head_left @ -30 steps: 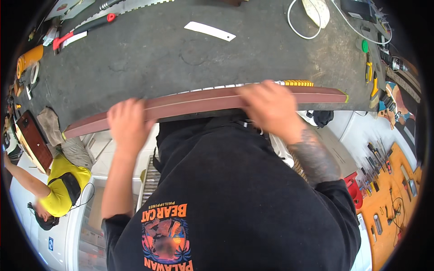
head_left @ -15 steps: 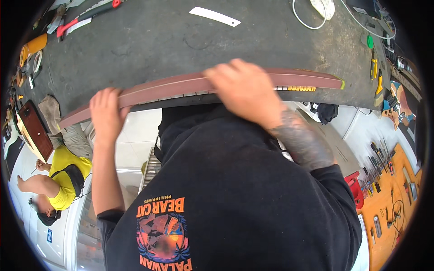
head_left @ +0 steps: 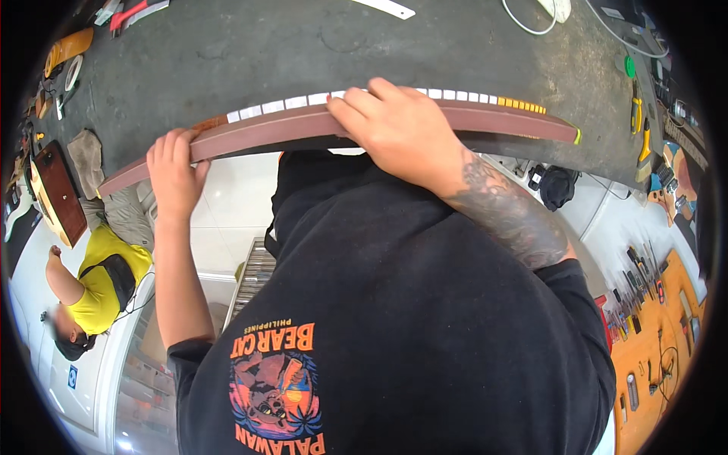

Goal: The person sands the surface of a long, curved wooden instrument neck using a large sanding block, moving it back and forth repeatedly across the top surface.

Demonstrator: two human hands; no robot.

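Grip: our left hand (head_left: pixel 175 173) and right hand (head_left: pixel 403 135) hold a maroon bar (head_left: pixel 265 130).
Table (head_left: pixel 227 57), near edge: uneven pressure might tip it.

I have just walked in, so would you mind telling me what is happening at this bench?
Someone in a black T-shirt grips a long reddish-brown bar with both hands at the near edge of a dark workbench. The left hand is toward the bar's left end, and the right hand is over its middle. A row of white and yellow segments shows along the bar's far side; whether the bar rests on it is hard to tell. Off to the left is another person in yellow.
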